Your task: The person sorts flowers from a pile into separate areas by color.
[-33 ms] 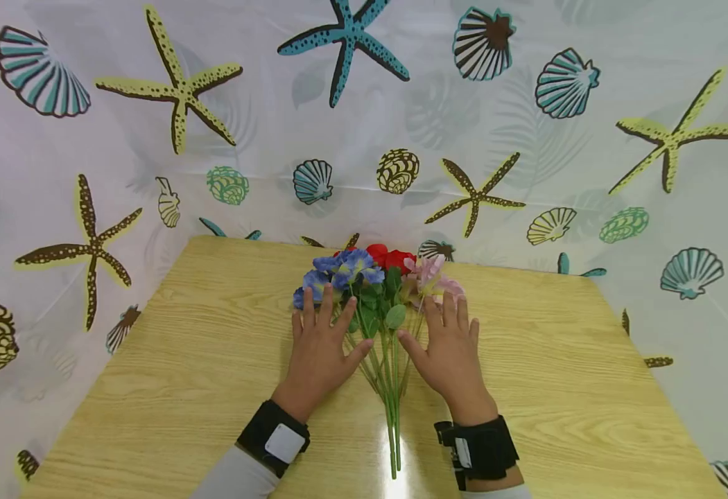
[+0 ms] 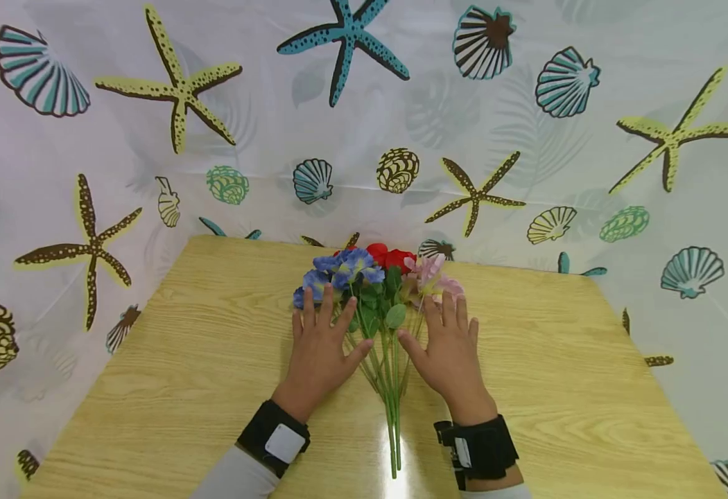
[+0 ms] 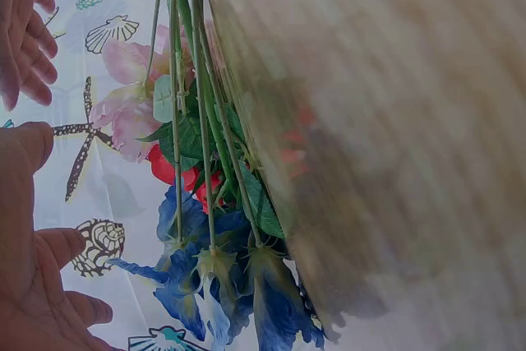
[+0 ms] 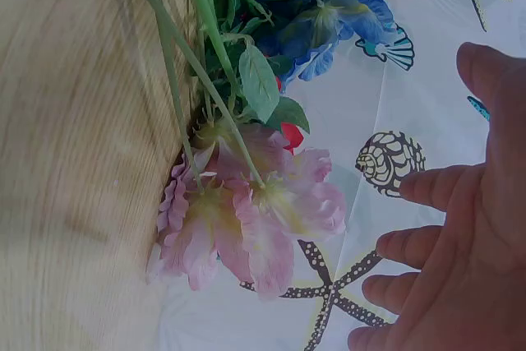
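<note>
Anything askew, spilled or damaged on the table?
Nothing stands out. The blue flowers, red flowers and pink flowers lie bunched on the table, stems pointing to the near side; no spill or damage shows.

A curtained-off nook, room type unclear: 1 wood-grain table (image 2: 557,360), starfish-print cloth (image 2: 264,145) on 3 sides.

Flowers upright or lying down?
Lying down: the head view shows the stems stretched along the tabletop, red blooms toward its far edge.
</note>
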The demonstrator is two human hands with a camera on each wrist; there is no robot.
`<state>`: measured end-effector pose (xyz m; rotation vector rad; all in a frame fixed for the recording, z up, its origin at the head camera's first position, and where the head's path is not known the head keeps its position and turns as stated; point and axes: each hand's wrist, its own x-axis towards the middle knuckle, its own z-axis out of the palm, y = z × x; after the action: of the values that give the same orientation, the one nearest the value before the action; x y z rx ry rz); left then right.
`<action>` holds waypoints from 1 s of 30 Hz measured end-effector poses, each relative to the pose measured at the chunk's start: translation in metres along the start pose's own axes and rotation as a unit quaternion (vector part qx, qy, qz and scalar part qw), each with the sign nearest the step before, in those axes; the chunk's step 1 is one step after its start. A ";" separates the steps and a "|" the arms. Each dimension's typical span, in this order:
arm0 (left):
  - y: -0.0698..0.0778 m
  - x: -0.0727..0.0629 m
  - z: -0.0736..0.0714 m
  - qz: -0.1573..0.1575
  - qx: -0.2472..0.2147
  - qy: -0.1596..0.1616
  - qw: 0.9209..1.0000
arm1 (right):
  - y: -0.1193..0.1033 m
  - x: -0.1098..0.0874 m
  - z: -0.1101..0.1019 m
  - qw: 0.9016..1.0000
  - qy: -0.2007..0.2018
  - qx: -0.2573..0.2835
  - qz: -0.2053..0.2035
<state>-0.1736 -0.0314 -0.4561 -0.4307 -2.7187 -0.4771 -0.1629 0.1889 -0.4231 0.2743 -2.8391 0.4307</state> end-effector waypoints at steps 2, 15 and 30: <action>0.002 0.000 0.001 0.004 -0.006 0.001 1.000 | 0.001 -0.001 -0.001 1.000 0.000 0.000 0.000; 0.015 0.003 0.011 0.045 -0.032 -0.006 0.998 | 0.017 -0.012 -0.011 1.000 0.015 -0.022 0.004; 0.023 0.020 0.012 0.166 -0.026 -0.016 0.986 | 0.057 -0.032 0.003 0.984 -0.164 -0.020 0.067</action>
<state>-0.1864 -0.0014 -0.4525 -0.8928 -2.5949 -0.4498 -0.1454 0.2459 -0.4501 0.1593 -3.1978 0.3863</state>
